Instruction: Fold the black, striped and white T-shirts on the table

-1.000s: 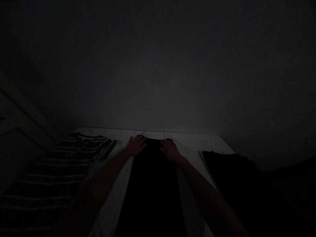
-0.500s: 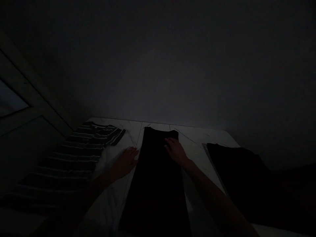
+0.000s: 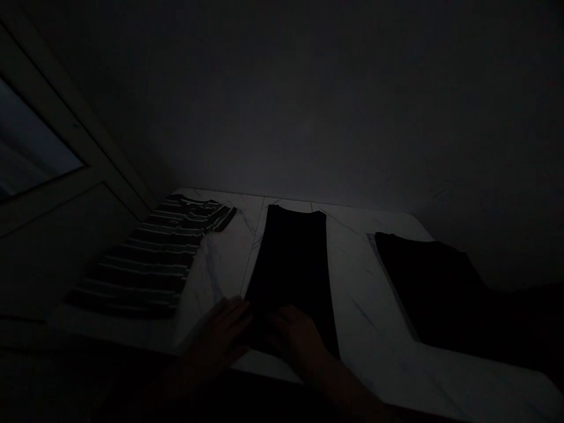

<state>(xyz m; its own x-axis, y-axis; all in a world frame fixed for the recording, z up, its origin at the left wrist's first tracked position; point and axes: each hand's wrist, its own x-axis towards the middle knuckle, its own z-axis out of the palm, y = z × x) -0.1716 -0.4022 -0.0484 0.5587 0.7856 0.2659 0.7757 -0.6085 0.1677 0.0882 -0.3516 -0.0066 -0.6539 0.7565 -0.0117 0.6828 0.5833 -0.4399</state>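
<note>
The person's left hand [image 3: 218,338] and right hand [image 3: 295,338] are bare, and the right forearm [image 3: 339,382] is bare too, tapering toward the wrist. The dim light hides the nails, fine detail and anything worn higher up the arms.

The striped T-shirt [image 3: 154,258] shows broad near-black bands divided by thin pale stripes. The black garment [image 3: 291,258] in the middle looks solid black, with no pattern visible in the dim light, and the black cloth [image 3: 427,288] to its right looks the same. The marble bench [image 3: 220,264] is white with faint grey veins, and the wall [image 3: 282,117] behind is dim grey.
</note>
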